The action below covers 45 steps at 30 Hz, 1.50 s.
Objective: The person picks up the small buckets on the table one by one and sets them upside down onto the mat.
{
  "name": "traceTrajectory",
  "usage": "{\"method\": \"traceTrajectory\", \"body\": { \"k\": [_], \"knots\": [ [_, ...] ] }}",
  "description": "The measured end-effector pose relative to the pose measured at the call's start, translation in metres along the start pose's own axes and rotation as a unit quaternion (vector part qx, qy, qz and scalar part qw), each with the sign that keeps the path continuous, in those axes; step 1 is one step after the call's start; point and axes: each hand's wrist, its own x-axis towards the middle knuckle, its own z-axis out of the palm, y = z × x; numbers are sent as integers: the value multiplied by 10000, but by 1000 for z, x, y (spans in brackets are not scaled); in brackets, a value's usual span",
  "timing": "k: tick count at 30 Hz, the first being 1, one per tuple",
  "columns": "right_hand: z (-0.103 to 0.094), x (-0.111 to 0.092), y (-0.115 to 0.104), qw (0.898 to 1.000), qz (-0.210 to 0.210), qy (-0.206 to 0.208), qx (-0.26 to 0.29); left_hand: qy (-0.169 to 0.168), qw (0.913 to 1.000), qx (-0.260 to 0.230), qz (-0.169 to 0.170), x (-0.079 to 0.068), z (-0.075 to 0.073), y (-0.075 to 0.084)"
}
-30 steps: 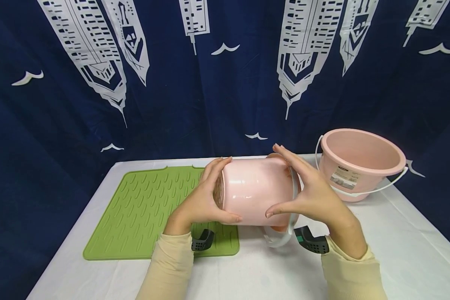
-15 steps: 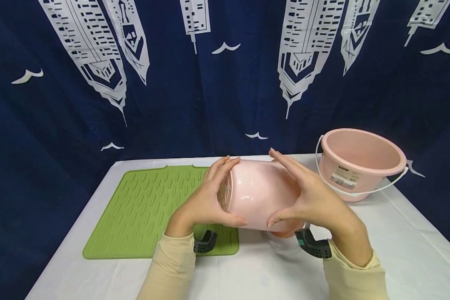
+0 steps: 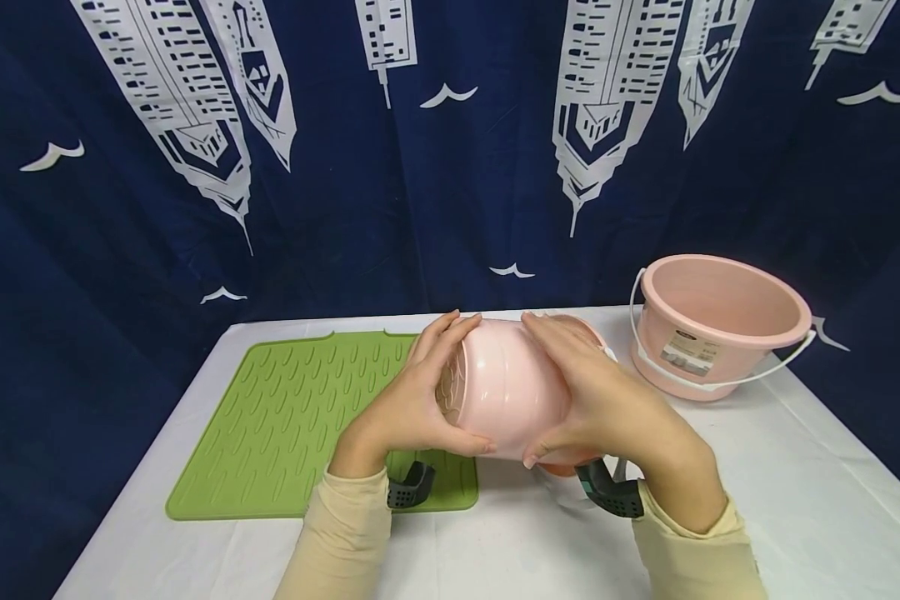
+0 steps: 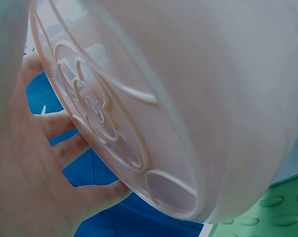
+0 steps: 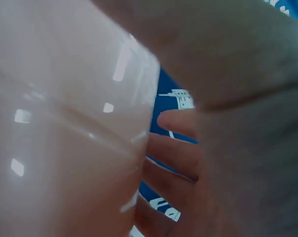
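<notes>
A glossy pink bucket (image 3: 506,392) lies sideways between my hands in the head view, over the right edge of the green mat. Its base points left, and the left wrist view shows raised curved ridges on that base (image 4: 97,106). My left hand (image 3: 401,408) grips the base end, thumb in front and fingers over the top. Farther along the bucket's side, my right hand (image 3: 603,396) holds it with fingers above and thumb below. In the right wrist view the fingers (image 5: 171,153) curve around the shiny wall. Much of the open end is hidden behind the right hand.
A second pink bucket (image 3: 678,325) stands upright at the back right, with a paper label and a white handle (image 3: 750,381). The ridged green mat (image 3: 292,433) covers the left of the white-clothed table (image 3: 510,550). A navy curtain (image 3: 465,192) hangs behind.
The held bucket has turned, so more of its ridged base shows and its pale handle is mostly hidden. My right hand has shifted left along its side, closer to my left hand.
</notes>
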Motion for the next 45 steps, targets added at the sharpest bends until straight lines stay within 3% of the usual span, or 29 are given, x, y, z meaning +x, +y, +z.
{"method": "traceTrajectory", "body": {
  "k": [13, 21, 31, 38, 45],
  "knots": [
    [15, 5, 0, 9971, 38, -146, -749, 14, 9999, 44, -108, 0, -1, 3],
    [21, 8, 5, 9981, 31, -50, -607, 34, 9998, 91, -153, 1, -1, 4],
    [24, 10, 8, 9966, -115, 78, -810, -4, 9996, 60, -287, 0, -2, 4],
    [22, 10, 13, 9976, -197, 237, -625, 0, 9996, -32, -274, 0, -3, 2],
    [19, 9, 19, 9979, -180, 430, -449, 78, 9986, -206, -483, -1, -5, 1]
  ]
}}
